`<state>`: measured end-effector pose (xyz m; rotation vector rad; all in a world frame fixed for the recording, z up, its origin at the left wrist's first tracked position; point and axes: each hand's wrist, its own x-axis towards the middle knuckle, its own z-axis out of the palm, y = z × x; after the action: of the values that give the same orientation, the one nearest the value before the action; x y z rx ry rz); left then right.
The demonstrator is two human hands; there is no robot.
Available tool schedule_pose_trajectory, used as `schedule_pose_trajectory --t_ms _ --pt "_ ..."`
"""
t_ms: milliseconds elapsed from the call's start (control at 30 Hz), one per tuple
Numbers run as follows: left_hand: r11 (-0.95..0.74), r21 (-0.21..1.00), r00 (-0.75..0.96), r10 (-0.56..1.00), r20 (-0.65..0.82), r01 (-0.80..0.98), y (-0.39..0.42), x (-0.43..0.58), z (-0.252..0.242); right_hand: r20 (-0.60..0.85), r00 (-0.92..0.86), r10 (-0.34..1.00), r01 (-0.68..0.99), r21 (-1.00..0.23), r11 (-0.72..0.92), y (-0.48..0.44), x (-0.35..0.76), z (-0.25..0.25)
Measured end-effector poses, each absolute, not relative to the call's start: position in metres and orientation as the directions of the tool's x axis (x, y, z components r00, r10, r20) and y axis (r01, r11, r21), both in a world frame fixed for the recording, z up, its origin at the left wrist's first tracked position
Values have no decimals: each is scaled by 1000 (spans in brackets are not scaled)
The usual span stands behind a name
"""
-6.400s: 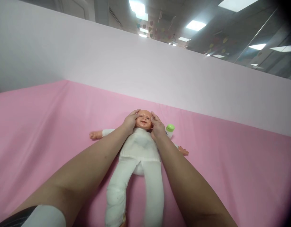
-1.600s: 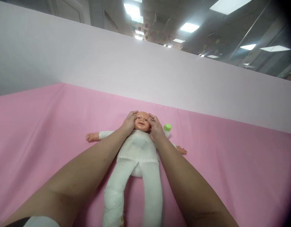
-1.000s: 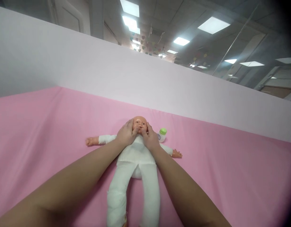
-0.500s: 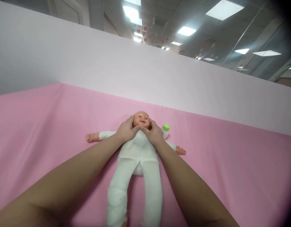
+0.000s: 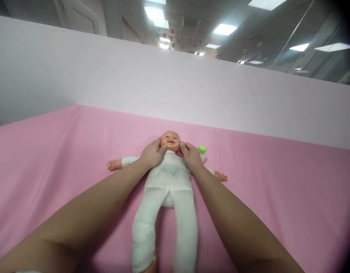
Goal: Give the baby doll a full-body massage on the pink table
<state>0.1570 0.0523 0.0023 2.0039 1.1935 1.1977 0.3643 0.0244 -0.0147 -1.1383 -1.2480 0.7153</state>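
A baby doll in white clothes lies on its back on a pink sheet, head away from me and arms spread. My left hand cups the left side of the doll's head at the jaw, fingers curled against the cheek. My right hand rests on the other side, its fingers touching the cheek and neck. Both hands press on the doll's head and hold nothing else.
A small white bottle with a green cap stands just right of the doll's head, behind my right hand. A pale pink partition rises behind the sheet. Ceiling lights show above it.
My hands have slid from the doll's eyes and forehead down over the mouth and chin, then apart to the jaw and cheeks. The doll and bottle stay put.
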Motion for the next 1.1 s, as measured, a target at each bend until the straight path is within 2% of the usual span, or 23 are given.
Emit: schedule_pose_trajectory --t_ms 100,267,367,700,1100 --pt "-471 725 222 880 419 502 49 156 6 350 224 909 229 -926 300 20 358 -13" --pt "-520 617 322 853 411 591 44 154 14 348 239 907 445 -869 216 15 351 -8" --pt "-515 607 318 856 408 606 42 154 16 356 234 905 508 -838 198 16 353 -7" --pt "-457 656 253 887 386 601 55 150 5 365 183 913 447 -858 253 23 361 -12" --pt "-466 654 296 885 360 596 49 153 11 345 217 913 552 -815 176 13 355 -6"
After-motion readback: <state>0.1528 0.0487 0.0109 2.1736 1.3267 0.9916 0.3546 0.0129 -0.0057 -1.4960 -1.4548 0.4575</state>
